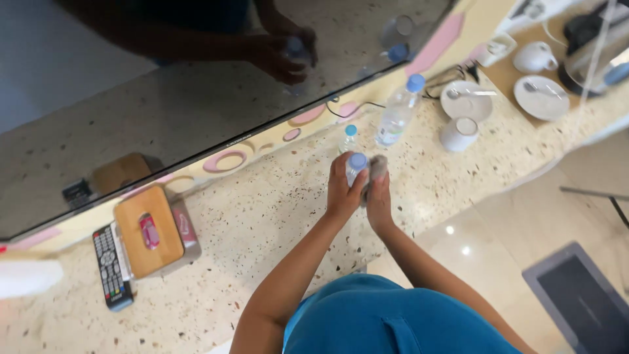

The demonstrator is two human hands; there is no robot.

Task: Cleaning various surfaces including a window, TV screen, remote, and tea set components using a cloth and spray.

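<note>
Left hand (342, 190) wrapped around a small clear plastic bottle (356, 168) with a blue cap, gripping it upright over the speckled stone counter (262, 223). Right hand (379, 200) pressed just beside, fingers closed on a grey cloth (377, 167) held against the bottle's side. Contents of the held bottle hidden by the fingers; cannot tell how full. Just beyond the hands, toward the wall, a second small bottle (348, 137) with a blue cap, standing upright, seemingly clear inside. Beyond and slightly right of the right hand, a taller clear bottle (398, 111), blue-capped, tilted in view, water level too faint to judge. Farther right, a white cup (458, 133) standing on the counter, interior pale, contents unclear. Past it, a white saucer (466, 99) carrying a spoon, then on a wooden tray (508, 75) another saucer (541, 97) with a spoon and a white cup lying on its side (534, 57). Well to the left of the left hand, a wooden-topped box (149, 233) bearing a small red item, with a black remote control (111, 265) touching its far side. Above everything, a dark television screen (164, 98) mirroring the hands and bottles.
</note>
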